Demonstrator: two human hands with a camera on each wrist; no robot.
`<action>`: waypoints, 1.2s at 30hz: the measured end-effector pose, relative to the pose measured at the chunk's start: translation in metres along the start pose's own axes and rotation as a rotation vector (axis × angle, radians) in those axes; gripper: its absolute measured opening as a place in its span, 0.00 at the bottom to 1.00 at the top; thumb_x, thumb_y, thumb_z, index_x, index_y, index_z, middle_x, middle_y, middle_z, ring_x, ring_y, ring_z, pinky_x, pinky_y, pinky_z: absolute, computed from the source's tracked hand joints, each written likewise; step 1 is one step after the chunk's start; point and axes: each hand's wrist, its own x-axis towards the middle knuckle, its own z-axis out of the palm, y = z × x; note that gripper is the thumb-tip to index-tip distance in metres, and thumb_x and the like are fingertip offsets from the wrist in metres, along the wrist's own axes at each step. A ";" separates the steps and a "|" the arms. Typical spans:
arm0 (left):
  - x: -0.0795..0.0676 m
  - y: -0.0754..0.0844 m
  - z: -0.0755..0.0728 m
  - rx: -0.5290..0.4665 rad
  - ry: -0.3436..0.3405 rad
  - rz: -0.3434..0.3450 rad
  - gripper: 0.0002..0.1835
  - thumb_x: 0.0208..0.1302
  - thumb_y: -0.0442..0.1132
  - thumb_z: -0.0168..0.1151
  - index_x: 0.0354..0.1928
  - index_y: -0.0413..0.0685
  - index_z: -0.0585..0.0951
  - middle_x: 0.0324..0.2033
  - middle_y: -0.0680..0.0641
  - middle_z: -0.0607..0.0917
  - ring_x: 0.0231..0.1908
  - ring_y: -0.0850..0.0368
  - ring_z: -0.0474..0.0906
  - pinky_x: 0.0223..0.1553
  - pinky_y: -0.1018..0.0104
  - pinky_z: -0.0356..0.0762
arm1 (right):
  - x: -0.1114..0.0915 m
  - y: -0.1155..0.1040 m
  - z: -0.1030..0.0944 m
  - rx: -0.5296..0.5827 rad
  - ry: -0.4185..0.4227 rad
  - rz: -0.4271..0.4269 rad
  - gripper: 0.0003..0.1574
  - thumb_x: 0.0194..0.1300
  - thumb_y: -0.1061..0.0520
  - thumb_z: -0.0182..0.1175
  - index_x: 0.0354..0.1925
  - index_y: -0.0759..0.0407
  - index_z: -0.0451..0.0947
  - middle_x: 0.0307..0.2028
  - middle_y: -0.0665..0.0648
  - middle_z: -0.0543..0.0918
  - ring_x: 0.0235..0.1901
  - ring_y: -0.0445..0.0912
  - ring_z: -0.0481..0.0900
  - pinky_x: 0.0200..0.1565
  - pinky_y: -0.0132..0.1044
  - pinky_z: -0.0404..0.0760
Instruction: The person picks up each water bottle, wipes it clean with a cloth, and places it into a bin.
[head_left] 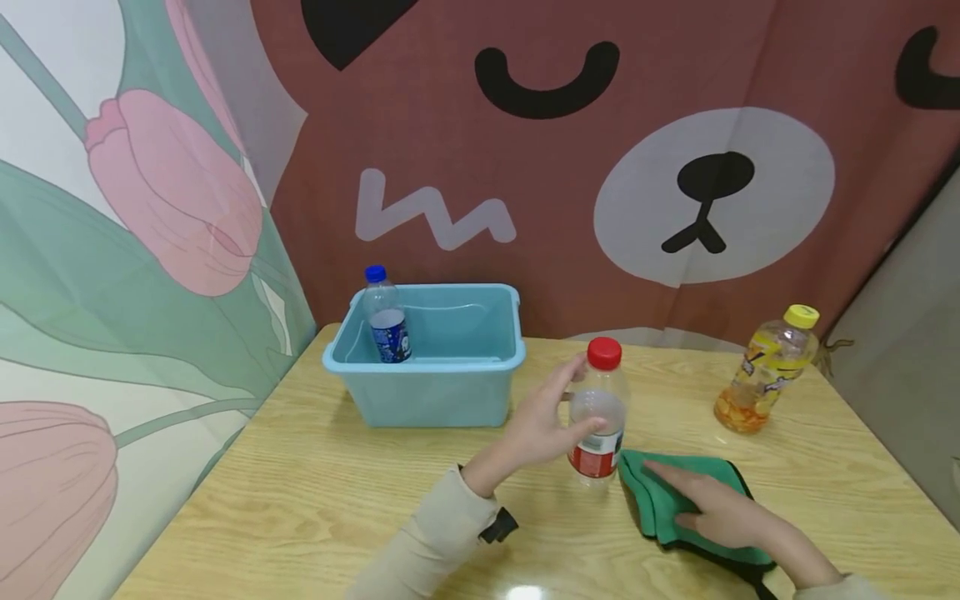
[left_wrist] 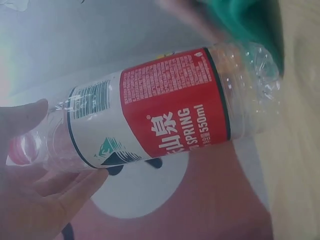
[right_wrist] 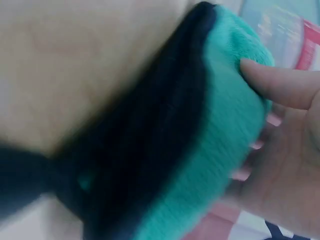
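My left hand (head_left: 536, 425) grips a clear plastic bottle (head_left: 596, 408) with a red cap and a red and white label. The bottle stands nearly upright, its base right at the table; in the left wrist view, thumb and fingers wrap its upper part near the cap. On the right, my right hand (head_left: 720, 508) holds a folded green cloth (head_left: 652, 500) with dark edging. From the right wrist, the thumb shows on the cloth (right_wrist: 225, 100), with the other fingers partly hidden behind it. The cloth lies just right of the bottle.
A light blue plastic bin (head_left: 435, 396) stands at the back left of the wooden table (head_left: 300, 492). Inside it is a bottle (head_left: 390, 329) with a blue cap. A yellow-capped bottle (head_left: 765, 371) stands tilted at the back right. Behind hangs a printed bear curtain (head_left: 450, 108).
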 end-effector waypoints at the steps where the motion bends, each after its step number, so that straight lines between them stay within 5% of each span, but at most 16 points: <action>1: 0.000 0.000 -0.003 -0.004 0.003 0.004 0.40 0.56 0.40 0.65 0.67 0.42 0.56 0.57 0.45 0.69 0.55 0.56 0.67 0.48 0.73 0.72 | 0.000 0.001 0.003 0.013 -0.023 0.007 0.40 0.56 0.59 0.62 0.63 0.70 0.58 0.58 0.72 0.66 0.55 0.69 0.63 0.50 0.62 0.66; 9: 0.003 0.004 -0.031 -0.009 0.102 0.132 0.39 0.52 0.35 0.67 0.65 0.41 0.59 0.53 0.43 0.73 0.50 0.53 0.69 0.45 0.71 0.75 | -0.004 0.002 0.011 0.041 -0.163 0.117 0.45 0.59 0.40 0.56 0.68 0.58 0.54 0.64 0.76 0.52 0.59 0.77 0.45 0.41 0.77 0.55; 13: 0.005 0.005 -0.044 -0.012 0.130 0.159 0.39 0.52 0.34 0.67 0.64 0.41 0.60 0.52 0.44 0.73 0.49 0.53 0.70 0.43 0.70 0.76 | -0.004 -0.003 0.014 0.002 -0.210 0.195 0.47 0.58 0.37 0.56 0.69 0.53 0.52 0.66 0.72 0.48 0.61 0.75 0.41 0.39 0.80 0.51; 17: 0.006 0.004 -0.058 0.000 0.177 0.212 0.39 0.50 0.33 0.68 0.64 0.38 0.61 0.50 0.43 0.75 0.49 0.53 0.72 0.41 0.68 0.78 | 0.000 -0.007 0.015 0.002 -0.214 0.198 0.49 0.57 0.39 0.58 0.68 0.58 0.53 0.65 0.74 0.48 0.60 0.76 0.42 0.41 0.78 0.53; 23: 0.013 0.006 -0.078 0.047 0.220 0.270 0.39 0.51 0.34 0.68 0.64 0.37 0.60 0.46 0.41 0.76 0.47 0.50 0.72 0.41 0.67 0.78 | 0.012 -0.014 0.000 0.122 -0.164 0.106 0.44 0.57 0.47 0.61 0.62 0.71 0.60 0.59 0.80 0.59 0.56 0.77 0.53 0.47 0.70 0.60; 29: 0.019 0.011 -0.100 0.076 0.257 0.245 0.38 0.52 0.34 0.67 0.64 0.37 0.60 0.48 0.41 0.76 0.49 0.53 0.72 0.42 0.67 0.78 | 0.025 -0.028 -0.016 0.136 -0.029 -0.007 0.38 0.63 0.47 0.56 0.60 0.74 0.62 0.55 0.74 0.68 0.54 0.70 0.64 0.48 0.62 0.67; 36: 0.023 0.012 -0.125 0.073 0.321 0.249 0.39 0.52 0.33 0.67 0.64 0.37 0.59 0.49 0.40 0.75 0.49 0.53 0.71 0.42 0.63 0.78 | 0.037 -0.041 -0.027 0.169 0.061 -0.016 0.38 0.64 0.47 0.54 0.61 0.72 0.61 0.56 0.74 0.68 0.53 0.68 0.66 0.48 0.61 0.68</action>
